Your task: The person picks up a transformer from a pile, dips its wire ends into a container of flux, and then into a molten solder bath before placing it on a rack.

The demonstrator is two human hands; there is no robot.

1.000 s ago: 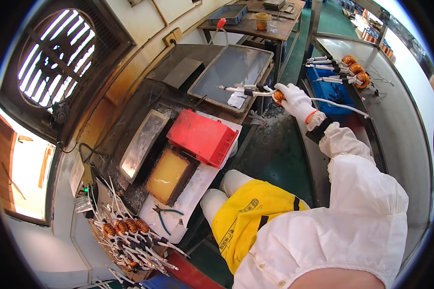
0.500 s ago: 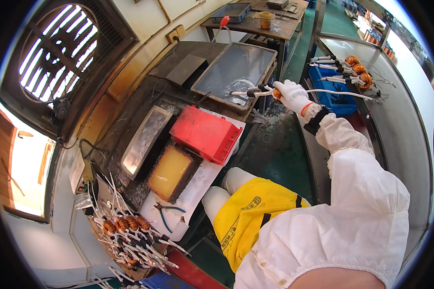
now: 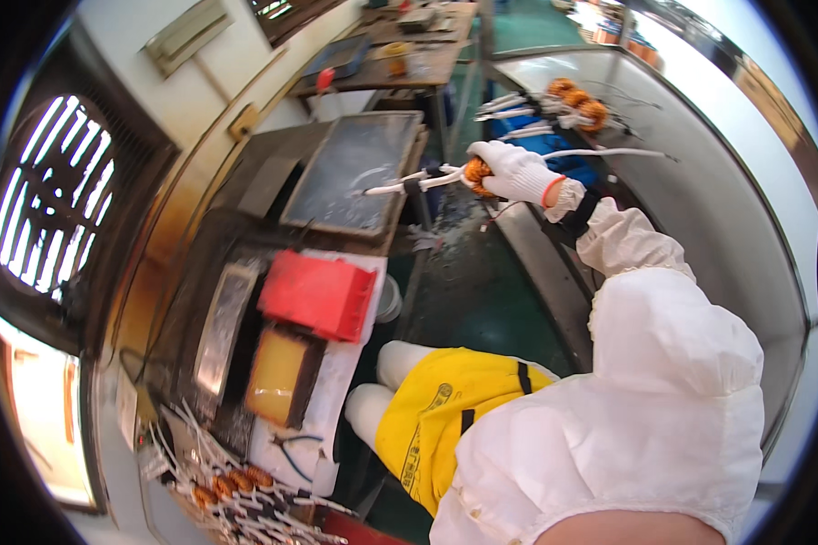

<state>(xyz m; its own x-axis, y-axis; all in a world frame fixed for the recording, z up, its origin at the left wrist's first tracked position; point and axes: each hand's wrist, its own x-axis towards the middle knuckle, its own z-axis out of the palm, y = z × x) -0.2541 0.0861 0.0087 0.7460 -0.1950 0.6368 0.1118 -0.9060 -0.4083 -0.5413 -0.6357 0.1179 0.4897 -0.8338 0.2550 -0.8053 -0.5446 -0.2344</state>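
My right hand (image 3: 515, 171), in a white knitted glove, is closed on a ring-shaped copper-wound coil (image 3: 476, 175). The coil's thick white leads (image 3: 418, 183) point left, wrapped with black sleeving, and their tips reach over the edge of a rectangular pan (image 3: 350, 177) with a shiny grey surface. Another long white lead (image 3: 609, 153) runs out to the right behind the hand. More copper coils (image 3: 577, 104) with white leads lie on the metal tray just beyond my hand. My left hand is out of the picture.
On the left bench are a red plastic bin (image 3: 318, 295), a block-like container with a yellow surface (image 3: 277, 377), a narrow metal trough (image 3: 225, 327) and pliers (image 3: 295, 454). Several coils (image 3: 236, 481) pile at the lower left. A metal-topped table (image 3: 718, 218) stands right, beside a blue crate (image 3: 577, 166).
The view has turned, so the bench sits further left and lower. My right hand, still holding the coil, has shifted rightward relative to the pan, closer to the coils on the tray.
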